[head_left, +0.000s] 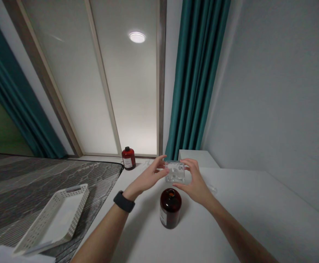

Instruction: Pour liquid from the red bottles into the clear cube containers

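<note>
Between my two hands is a clear, boxy see-through container [175, 172], raised over the white table [148, 241]. My left hand [155, 171] grips its left side, thumb toward the front. The fingers and thumb of my right hand [193, 180] are curved about its right side. Just below and nearer to me stands an upright dark brown bottle [170, 208] with a white label; its neck is uncapped. What the container holds, if anything, I cannot make out.
A capped reddish-brown bottle [128, 158] stands at the table's far left corner. Small clear pieces lie behind my left hand and beside my right wrist [212, 189]. A white perforated basket [57, 215] rests on the grey striped surface at left. A wall borders the right.
</note>
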The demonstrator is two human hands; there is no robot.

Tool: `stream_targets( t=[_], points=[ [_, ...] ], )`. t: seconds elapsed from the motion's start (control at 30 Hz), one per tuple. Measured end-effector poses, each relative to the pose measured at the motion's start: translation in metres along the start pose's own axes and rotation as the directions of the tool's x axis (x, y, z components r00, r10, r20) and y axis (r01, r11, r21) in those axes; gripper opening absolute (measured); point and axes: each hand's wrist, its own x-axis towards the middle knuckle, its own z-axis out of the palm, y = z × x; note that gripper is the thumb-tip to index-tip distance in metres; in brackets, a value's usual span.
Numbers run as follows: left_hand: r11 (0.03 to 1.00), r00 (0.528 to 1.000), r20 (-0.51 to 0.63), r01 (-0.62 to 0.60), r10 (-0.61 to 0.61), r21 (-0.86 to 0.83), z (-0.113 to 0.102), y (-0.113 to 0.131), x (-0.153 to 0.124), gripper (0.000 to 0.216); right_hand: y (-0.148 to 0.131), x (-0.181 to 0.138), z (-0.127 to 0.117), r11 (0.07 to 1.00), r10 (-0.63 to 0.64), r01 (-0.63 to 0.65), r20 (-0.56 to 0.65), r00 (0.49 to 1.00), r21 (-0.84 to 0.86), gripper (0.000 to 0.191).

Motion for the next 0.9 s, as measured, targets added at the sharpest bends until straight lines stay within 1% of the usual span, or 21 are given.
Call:
stream_targets(
  t=[0.07, 0.23, 0.27, 0.33, 0.37, 0.4, 0.43, 0.47, 0.5, 0.53, 0.6, 0.63, 0.67, 0.7, 0.73, 0.77, 0.8, 0.87, 0.9],
  points=[
    [1.000, 1.000, 0.030, -0.008, 0.008, -0.018, -0.002, -0.001, 0.006, 0.060, -0.001, 0.000, 0.001, 1.000, 0.003, -0.004, 0.026, 1.000, 0.004, 0.074],
    [0.999, 0.999, 0.049, -0.022, 0.024, -0.034, -0.001, -0.004, 0.017, 0.055, 0.000, 0.000, 0.001, 0.998, 0.035, -0.038, 0.076, 0.996, 0.040, 0.076],
    [0.999, 0.999, 0.039, -0.015, 0.016, -0.035, -0.001, -0.004, 0.018, 0.053, 0.002, 0.001, -0.002, 0.996, 0.052, -0.058, 0.093, 0.994, 0.063, 0.080],
    [0.999, 1.000, -0.016, 0.013, -0.013, -0.038, -0.002, -0.002, 0.020, 0.047, 0.004, 0.004, -0.010, 0.985, 0.107, -0.122, 0.123, 0.987, 0.125, 0.084],
    [0.999, 0.998, -0.053, 0.031, -0.033, -0.043, -0.003, -0.001, 0.020, 0.045, 0.006, 0.006, -0.017, 0.973, 0.152, -0.173, 0.144, 0.978, 0.153, 0.083],
    [0.998, 0.995, -0.085, 0.048, -0.052, -0.051, -0.004, 0.000, 0.020, 0.044, 0.007, 0.008, -0.024, 0.960, 0.185, -0.213, 0.161, 0.969, 0.180, 0.074],
    [0.996, 0.991, -0.111, 0.061, -0.068, -0.058, -0.005, 0.001, 0.020, 0.043, 0.008, 0.010, -0.032, 0.946, 0.220, -0.263, 0.221, 0.950, 0.190, 0.060],
    [0.995, 0.989, -0.127, 0.072, -0.079, -0.063, -0.006, 0.001, 0.020, 0.043, 0.008, 0.011, -0.040, 0.931, 0.257, -0.320, 0.304, 0.917, 0.176, 0.047],
    [0.995, 0.987, -0.135, 0.080, -0.088, -0.066, -0.008, 0.001, 0.019, 0.043, 0.007, 0.012, -0.046, 0.917, 0.273, -0.366, 0.418, 0.866, 0.158, 0.040],
    [0.994, 0.986, -0.140, 0.087, -0.095, -0.066, -0.010, 0.001, 0.020, 0.043, 0.006, 0.012, -0.050, 0.909, 0.269, -0.391, 0.515, 0.814, 0.143, 0.040],
    [0.994, 0.983, -0.152, 0.091, -0.100, -0.062, -0.013, 0.000, 0.020, 0.044, 0.001, 0.010, -0.050, 0.904, 0.240, -0.412, 0.669, 0.704, 0.109, 0.049],
    [0.994, 0.982, -0.159, 0.091, -0.099, -0.059, -0.015, -0.001, 0.020, 0.044, -0.002, 0.008, -0.046, 0.902, 0.232, -0.420, 0.715, 0.659, 0.094, 0.057],
    [0.994, 0.982, -0.163, 0.089, -0.097, -0.056, -0.016, -0.002, 0.020, 0.044, -0.006, 0.005, -0.040, 0.898, 0.233, -0.433, 0.745, 0.625, 0.082, 0.066],
    [0.995, 0.981, -0.170, 0.086, -0.094, -0.056, -0.017, -0.003, 0.020, 0.044, -0.009, 0.002, -0.033, 0.888, 0.248, -0.455, 0.759, 0.602, 0.070, 0.077],
    [0.995, 0.980, -0.179, 0.083, -0.092, -0.057, -0.018, -0.003, 0.020, 0.044, -0.012, -0.001, -0.026, 0.875, 0.259, -0.478, 0.763, 0.592, 0.073, 0.084],
    [0.995, 0.978, -0.188, 0.082, -0.092, -0.059, -0.018, -0.004, 0.020, 0.044, -0.014, -0.004, -0.019, 0.869, 0.251, -0.487, 0.764, 0.594, 0.093, 0.089],
    [0.995, 0.976, -0.196, 0.082, -0.092, -0.063, -0.018, -0.005, 0.020, 0.045, -0.016, -0.007, -0.012, 0.859, 0.255, -0.499, 0.748, 0.612, 0.116, 0.088],
    [0.995, 0.972, -0.216, 0.077, -0.088, -0.059, -0.018, -0.005, 0.019, 0.046, -0.018, -0.012, -0.004, 0.854, 0.261, -0.507, 0.745, 0.614, 0.118, 0.082],
    [0.996, 0.971, -0.222, 0.074, -0.084, -0.051, -0.018, -0.006, 0.019, 0.046, -0.018, -0.013, -0.002, 0.855, 0.264, -0.504, 0.736, 0.623, 0.120, 0.077]
  ],
)
